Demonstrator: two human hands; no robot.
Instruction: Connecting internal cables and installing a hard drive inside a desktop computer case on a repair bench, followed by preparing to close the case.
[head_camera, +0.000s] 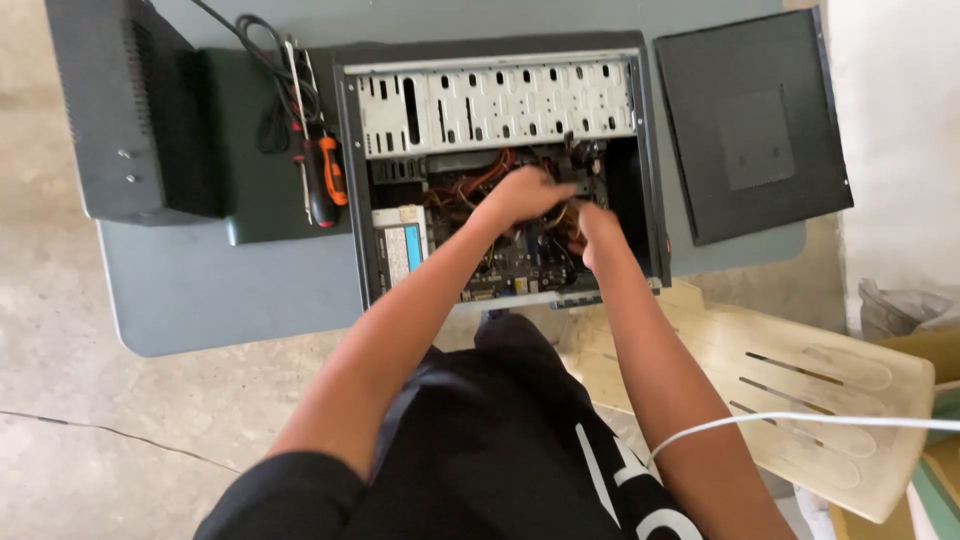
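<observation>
Head view, looking straight down. An open black desktop computer case (500, 170) lies on its side on a grey table (200, 290), near the table's front edge. A pale rectangular label with a blue patch (402, 245) sits on the boxy unit at the case's lower left; its print is too small to make out. The upper half of the case is a pale perforated metal drive cage (500, 105). Below it lie orange and yellow wire bundles (470, 185) over a dark circuit board (520, 265).

The left hand (520, 195) is inside the case, over the wires at centre, with fingers curled together; what they pinch, I cannot tell. The right hand (597, 230) is just beside it, fingers bent down into the wiring; its grip is hidden.

Left of the case: an orange-and-black handled screwdriver (328, 180), a black coiled cable (275, 90) and a black monitor (130, 110). Right of the case lies the flat black side panel (750, 120). A cream plastic chair (800, 390) stands at lower right, with a white cable (800, 420) across it.
</observation>
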